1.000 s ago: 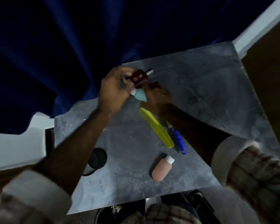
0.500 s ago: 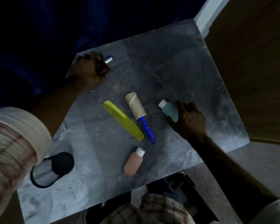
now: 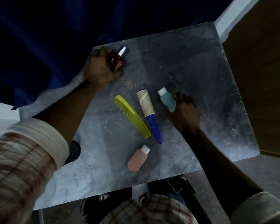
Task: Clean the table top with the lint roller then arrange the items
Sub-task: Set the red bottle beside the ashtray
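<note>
My left hand point(image 3: 100, 68) grips a dark red perfume bottle point(image 3: 117, 59) with a silver cap at the far left corner of the grey table top point(image 3: 192, 65). My right hand point(image 3: 185, 112) holds a small teal bottle point(image 3: 167, 100) with a white cap, resting on the table right of centre. The lint roller point(image 3: 148, 109), beige roll and blue handle, lies flat in the middle. A yellow comb point(image 3: 131, 115) lies just left of it. A pink bottle point(image 3: 138, 158) with a white cap lies nearer to me.
A dark blue curtain point(image 3: 47, 38) hangs along the far left edge of the table. A black mesh cup point(image 3: 73, 150) peeks out under my left sleeve. A brown wooden panel point(image 3: 262, 78) stands to the right. My legs are below the near edge.
Both hands held the bottles together at the far side a second ago. They have parted: the left took the red bottle to the far left corner, the right brought the teal bottle beside the roller.
</note>
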`<state>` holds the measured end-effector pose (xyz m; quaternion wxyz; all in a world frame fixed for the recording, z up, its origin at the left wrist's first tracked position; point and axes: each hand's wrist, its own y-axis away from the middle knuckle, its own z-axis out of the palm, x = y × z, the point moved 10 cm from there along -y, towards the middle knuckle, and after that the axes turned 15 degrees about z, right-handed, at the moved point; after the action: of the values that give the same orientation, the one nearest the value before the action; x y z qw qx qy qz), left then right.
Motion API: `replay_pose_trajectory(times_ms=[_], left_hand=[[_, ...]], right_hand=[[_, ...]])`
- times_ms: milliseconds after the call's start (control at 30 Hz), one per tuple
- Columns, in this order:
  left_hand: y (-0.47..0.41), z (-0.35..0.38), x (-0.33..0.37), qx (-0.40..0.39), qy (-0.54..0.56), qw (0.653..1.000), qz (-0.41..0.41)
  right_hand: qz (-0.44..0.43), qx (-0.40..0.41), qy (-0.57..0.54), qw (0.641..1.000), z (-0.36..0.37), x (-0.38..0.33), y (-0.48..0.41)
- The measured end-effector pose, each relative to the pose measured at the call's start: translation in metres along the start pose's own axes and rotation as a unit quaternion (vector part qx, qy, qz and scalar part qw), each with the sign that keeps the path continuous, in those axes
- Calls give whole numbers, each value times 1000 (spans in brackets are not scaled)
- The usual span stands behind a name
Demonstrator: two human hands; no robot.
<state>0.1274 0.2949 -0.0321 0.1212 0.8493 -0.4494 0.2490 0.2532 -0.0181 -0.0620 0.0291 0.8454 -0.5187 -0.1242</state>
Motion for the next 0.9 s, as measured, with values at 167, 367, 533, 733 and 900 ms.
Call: replay_pose_trajectory(times_ms=[167, 367, 533, 733, 900], left_hand=[[50, -20, 18, 122, 86, 989, -10], [147, -7, 13, 183, 121, 974, -63], [205, 9, 2, 207, 144, 961, -112], [239, -2, 0, 294, 177, 930, -130], [247, -24, 0, 367, 182, 904, -121]], right_hand=[[-5, 3, 11, 1000, 5, -27, -12], [-18, -19, 27, 999, 20, -41, -24], [-8, -41, 27, 999, 10, -38, -23], [-115, -21, -223, 968, -48, -93, 19], [-184, -275, -243, 912, 7, -197, 101]])
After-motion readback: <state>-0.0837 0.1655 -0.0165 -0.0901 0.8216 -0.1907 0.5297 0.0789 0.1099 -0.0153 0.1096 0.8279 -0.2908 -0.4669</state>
